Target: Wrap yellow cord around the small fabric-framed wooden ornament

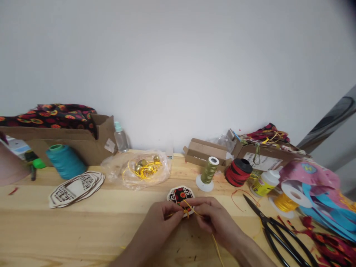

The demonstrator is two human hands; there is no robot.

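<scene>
An octagon-like wooden ornament [181,193] with a pale cut-out rim and dark floral fabric inside lies on the table in front of me. At its near edge a yellow cord [217,249] is looped into a small knot. My left hand [164,219] pinches the cord by the knot between thumb and index finger. My right hand [213,213] grips another stretch of the cord just right of the knot, and the tail runs down toward the table's front edge. Fingers partly cover the ornament's lower side.
Black scissors [274,231] lie open at right, near a yellow cord spool [287,202], a glue bottle [265,182] and a red cord spool [238,172]. A green thread spool [210,171] stands ahead. Left are stacked wooden frames [76,188], a teal cone [66,163] and a bag of bells [147,168].
</scene>
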